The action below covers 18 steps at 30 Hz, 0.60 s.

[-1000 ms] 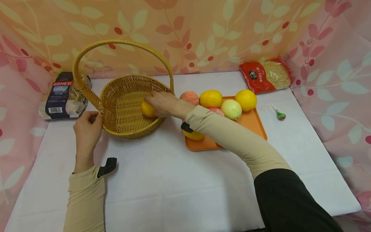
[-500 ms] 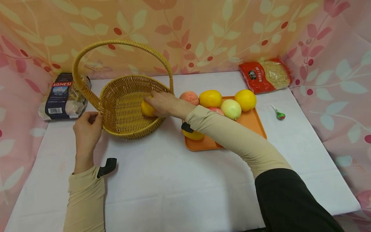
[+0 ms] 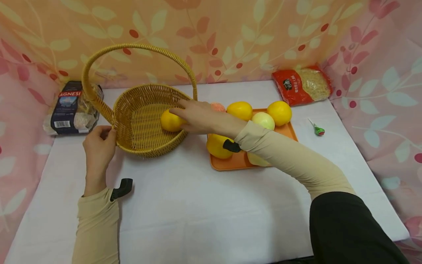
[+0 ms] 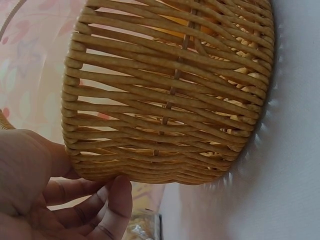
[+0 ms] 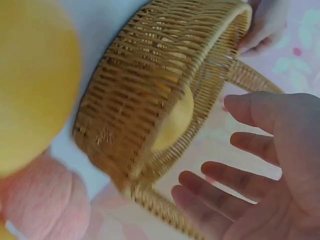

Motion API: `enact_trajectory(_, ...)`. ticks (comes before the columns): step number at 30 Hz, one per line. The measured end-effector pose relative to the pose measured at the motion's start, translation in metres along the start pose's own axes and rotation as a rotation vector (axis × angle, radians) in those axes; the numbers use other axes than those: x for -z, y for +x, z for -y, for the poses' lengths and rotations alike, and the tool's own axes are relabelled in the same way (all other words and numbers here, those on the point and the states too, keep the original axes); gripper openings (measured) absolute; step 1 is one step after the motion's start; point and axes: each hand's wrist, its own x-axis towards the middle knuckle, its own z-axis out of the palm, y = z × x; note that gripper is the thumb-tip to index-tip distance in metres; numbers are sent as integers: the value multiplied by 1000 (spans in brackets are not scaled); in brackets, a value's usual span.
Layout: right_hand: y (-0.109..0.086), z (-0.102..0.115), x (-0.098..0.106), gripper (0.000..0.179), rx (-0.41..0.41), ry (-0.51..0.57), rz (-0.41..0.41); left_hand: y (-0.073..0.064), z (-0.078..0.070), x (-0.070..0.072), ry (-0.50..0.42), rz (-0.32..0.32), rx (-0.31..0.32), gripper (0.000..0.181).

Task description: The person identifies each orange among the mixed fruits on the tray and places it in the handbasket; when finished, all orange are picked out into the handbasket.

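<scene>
A wicker basket [image 3: 140, 123] with a tall arched handle stands on the white-covered table, left of the middle. My left hand [image 3: 100, 146] pinches its rim at the left; the left wrist view shows thumb and fingers [image 4: 117, 202] on the woven edge. Inside the basket, at its right side, lies a round yellow-orange fruit [image 3: 170, 121], partly hidden by my right hand [image 3: 204, 118]. That hand is over the basket's right rim, its fingers spread and relaxed. In the right wrist view a gap shows between its fingers [image 5: 220, 182] and the fruit [image 5: 177, 125].
Right of the basket, an orange tray [image 3: 230, 169] carries several fruits, including a yellow one [image 3: 218, 146] and a pale green one [image 3: 265, 119]. An Agnesi pasta bag [image 3: 69, 110] stands at the left, a red food bag [image 3: 301, 86] at the back right, and a lollipop [image 3: 318, 131] nearby.
My right hand has let go of the yellow-orange fruit and drawn back up and right, leaving it in the basket. My left hand stays on the rim.
</scene>
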Motion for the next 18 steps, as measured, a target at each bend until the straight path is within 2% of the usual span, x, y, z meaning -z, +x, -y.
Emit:
enact_trajectory(4, -33, -15, 9, 45, 39, 11, -134, 3, 0, 0, 6, 13, 6, 38)
enact_trajectory(8, -69, -36, 13, 40, 12, 29, -262, 3, -1, 1, 4, 23, 8, 39)
enact_trajectory(14, -117, -77, 13, 41, -158, 89, -379, 1, -2, 1, -6, -2, -10, 37)
enact_trajectory(18, -142, -110, 3, 44, -317, 86, -374, 0, -2, 1, -6, 2, 0, 37)
